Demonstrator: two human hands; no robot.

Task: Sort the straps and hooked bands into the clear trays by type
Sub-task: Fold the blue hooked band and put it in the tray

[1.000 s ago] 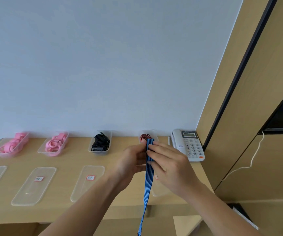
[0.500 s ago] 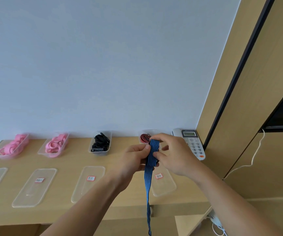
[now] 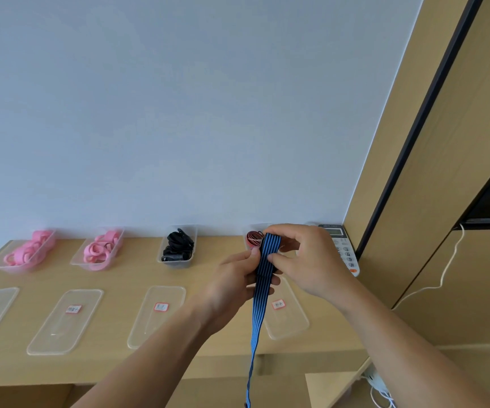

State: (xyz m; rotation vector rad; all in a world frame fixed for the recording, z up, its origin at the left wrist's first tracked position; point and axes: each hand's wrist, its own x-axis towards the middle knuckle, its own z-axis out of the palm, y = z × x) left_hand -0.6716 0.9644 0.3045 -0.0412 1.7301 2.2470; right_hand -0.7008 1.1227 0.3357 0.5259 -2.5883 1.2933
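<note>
Left hand (image 3: 234,279) and right hand (image 3: 311,260) are both pinching the blue striped strap (image 3: 260,301) above the worktop (image 3: 114,278) — its tail is hanging down. Red-bordered labels (image 3: 161,307) on the flat clear trays (image 3: 61,331) are carrying writing too blurred to read.

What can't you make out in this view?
Head view:
- Lower end of the blue-and-black striped strap: cut off by the bottom edge.
- Most of the clear tray holding red bands: hidden behind the right hand and strap.
- Text on the red-bordered labels of the flat clear trays: too small.
</note>
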